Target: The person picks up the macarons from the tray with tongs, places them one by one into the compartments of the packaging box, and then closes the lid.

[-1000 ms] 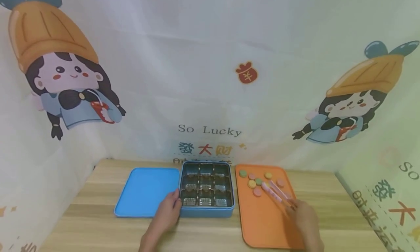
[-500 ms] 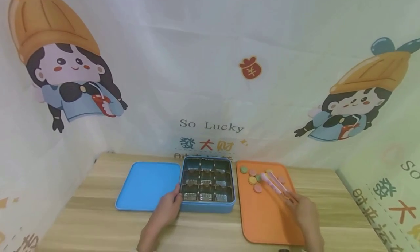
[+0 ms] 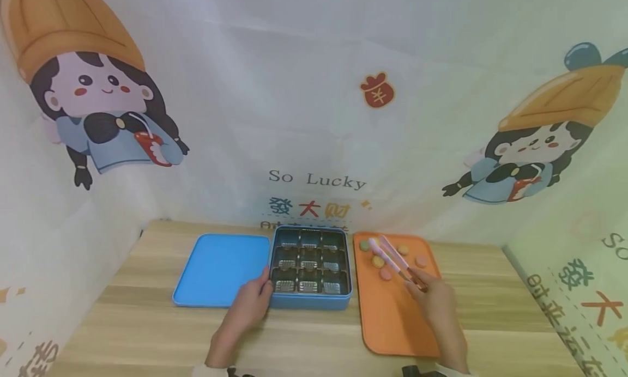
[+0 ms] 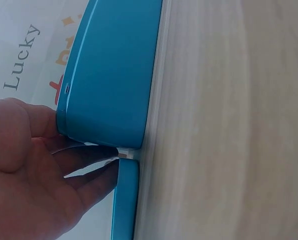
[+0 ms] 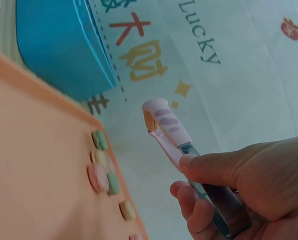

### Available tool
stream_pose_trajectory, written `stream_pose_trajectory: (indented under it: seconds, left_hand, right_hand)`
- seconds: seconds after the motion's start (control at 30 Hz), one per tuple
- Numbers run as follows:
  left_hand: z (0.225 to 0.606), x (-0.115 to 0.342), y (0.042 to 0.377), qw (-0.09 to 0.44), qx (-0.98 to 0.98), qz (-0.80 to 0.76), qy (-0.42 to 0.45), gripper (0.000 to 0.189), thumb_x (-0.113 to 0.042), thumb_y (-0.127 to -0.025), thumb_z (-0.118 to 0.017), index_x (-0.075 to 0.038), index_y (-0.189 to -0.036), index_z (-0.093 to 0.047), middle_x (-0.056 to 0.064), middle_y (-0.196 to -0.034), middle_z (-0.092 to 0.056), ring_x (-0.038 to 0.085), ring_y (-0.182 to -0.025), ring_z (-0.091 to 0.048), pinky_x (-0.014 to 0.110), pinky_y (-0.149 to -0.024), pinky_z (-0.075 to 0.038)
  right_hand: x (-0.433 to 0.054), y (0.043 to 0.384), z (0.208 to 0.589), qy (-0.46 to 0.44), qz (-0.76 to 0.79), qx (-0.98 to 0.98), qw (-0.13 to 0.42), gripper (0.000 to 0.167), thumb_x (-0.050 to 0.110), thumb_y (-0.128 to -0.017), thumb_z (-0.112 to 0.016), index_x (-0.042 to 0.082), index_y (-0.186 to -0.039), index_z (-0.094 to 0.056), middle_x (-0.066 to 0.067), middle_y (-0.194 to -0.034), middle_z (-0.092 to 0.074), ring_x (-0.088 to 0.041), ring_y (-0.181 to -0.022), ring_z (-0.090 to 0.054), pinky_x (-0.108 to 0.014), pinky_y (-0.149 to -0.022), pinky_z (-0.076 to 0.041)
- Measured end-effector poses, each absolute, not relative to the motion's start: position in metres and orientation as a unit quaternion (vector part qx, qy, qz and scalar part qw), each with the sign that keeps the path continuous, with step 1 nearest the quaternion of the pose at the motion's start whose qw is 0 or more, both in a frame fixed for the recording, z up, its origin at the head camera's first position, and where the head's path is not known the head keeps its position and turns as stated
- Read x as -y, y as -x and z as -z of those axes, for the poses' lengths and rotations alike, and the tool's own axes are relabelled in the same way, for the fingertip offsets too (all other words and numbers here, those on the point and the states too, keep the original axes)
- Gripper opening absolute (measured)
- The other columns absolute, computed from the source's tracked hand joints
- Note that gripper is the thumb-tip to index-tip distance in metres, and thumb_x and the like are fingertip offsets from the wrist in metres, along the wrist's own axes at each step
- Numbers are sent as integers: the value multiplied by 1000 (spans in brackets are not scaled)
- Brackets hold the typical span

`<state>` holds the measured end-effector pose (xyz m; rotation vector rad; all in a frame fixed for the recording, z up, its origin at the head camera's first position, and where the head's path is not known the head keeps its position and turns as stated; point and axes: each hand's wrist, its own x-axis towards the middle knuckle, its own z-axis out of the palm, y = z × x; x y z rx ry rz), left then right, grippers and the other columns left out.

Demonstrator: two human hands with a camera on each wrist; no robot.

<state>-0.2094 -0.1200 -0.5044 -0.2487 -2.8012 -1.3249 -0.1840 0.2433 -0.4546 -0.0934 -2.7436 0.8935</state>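
In the head view my right hand (image 3: 434, 301) grips tongs (image 3: 392, 254) with pink tips above the orange tray (image 3: 397, 322). The right wrist view shows a yellowish macaron (image 5: 149, 120) between the tips of the tongs, raised off the tray. Several green, yellow and pink macarons lie at the tray's far end, such as a pink macaron (image 3: 385, 273). My left hand (image 3: 250, 306) touches the left side of the blue box (image 3: 311, 302), fingers fairly straight, reaching into the narrow gap beside the blue lid (image 4: 125, 200). Clear plastic compartments inside the box hold nothing visible.
The lid (image 3: 223, 271) lies flat left of the box, and the tray lies to its right. All rest on a wood-grain table (image 3: 304, 339). A printed white cloth (image 3: 314, 121) hangs behind and along both sides.
The tongs have risen from among the macarons and moved left toward the box, with a yellowish macaron in them. My left hand stays by the box. The head view has tilted up slightly.
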Motion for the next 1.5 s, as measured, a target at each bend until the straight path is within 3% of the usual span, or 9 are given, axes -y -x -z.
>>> stream_pose_trajectory:
  seconds: [0.23, 0.33, 0.4, 0.57, 0.67, 0.93, 1.2, 1.5]
  left_hand:
    - [502, 117, 214, 18, 901, 425, 85, 49, -11, -102, -43, 12, -144, -37, 31, -138, -51, 44, -127, -52, 55, -103, -47]
    - [503, 118, 213, 17, 902, 424, 84, 48, -10, -102, -43, 13, -144, -38, 32, -137, -51, 45, -126, -53, 55, -102, -48]
    - [504, 117, 212, 14, 901, 426, 82, 48, -11, -102, -43, 12, -144, -38, 32, -138, -51, 45, -115, -61, 53, -98, -52]
    - [509, 114, 210, 6, 897, 434, 82, 49, -12, -103, -43, 12, -145, -37, 31, -138, -50, 44, -117, -60, 52, -99, -51]
    - [511, 113, 209, 10, 896, 435, 85, 48, -11, -103, -43, 13, -144, -37, 32, -137, -51, 45, -126, -52, 55, -103, -47]
    - [510, 113, 207, 13, 896, 435, 85, 48, -11, -103, -42, 13, -144, -37, 32, -139, -50, 46, -127, -51, 55, -103, -47]
    - [505, 114, 209, -6, 894, 442, 77, 50, -12, -103, -41, 12, -146, -34, 31, -142, -46, 46, -131, -47, 55, -106, -44]
    - [504, 116, 210, -10, 893, 444, 76, 50, -13, -104, -41, 12, -146, -32, 31, -143, -45, 46, -132, -46, 55, -106, -43]
  right_hand:
    - [-212, 199, 452, 32, -334, 931, 141, 35, 13, -87, -75, -1, -119, -70, -13, -80, -72, -13, -57, -55, -20, -44, -38]
    - [-198, 205, 455, 20, -327, 932, 155, 34, 11, -86, -75, 0, -118, -72, -14, -85, -74, -18, -63, -59, -27, -51, -45]
    - [-190, 209, 458, 13, -315, 936, 159, 32, 10, -85, -75, 1, -116, -73, -12, -84, -74, -22, -66, -61, -34, -55, -49]
    - [-176, 214, 468, 1, -275, 944, 184, 25, 11, -84, -76, 4, -108, -75, -7, -80, -74, -32, -70, -66, -45, -60, -52]
    - [-174, 215, 473, -5, -259, 944, 203, 22, 10, -83, -77, 4, -104, -76, -7, -79, -74, -36, -72, -69, -49, -60, -53]
    - [-174, 215, 477, -10, -266, 944, 195, 25, 9, -84, -76, 3, -109, -75, -7, -80, -74, -32, -68, -67, -42, -55, -51]
    - [-173, 217, 476, -25, -257, 944, 205, 24, 8, -83, -77, 3, -106, -75, -8, -81, -75, -33, -67, -68, -45, -55, -51]
    - [-174, 221, 477, -23, -271, 942, 198, 29, 9, -83, -77, 1, -112, -74, -11, -86, -76, -32, -69, -69, -42, -55, -51]
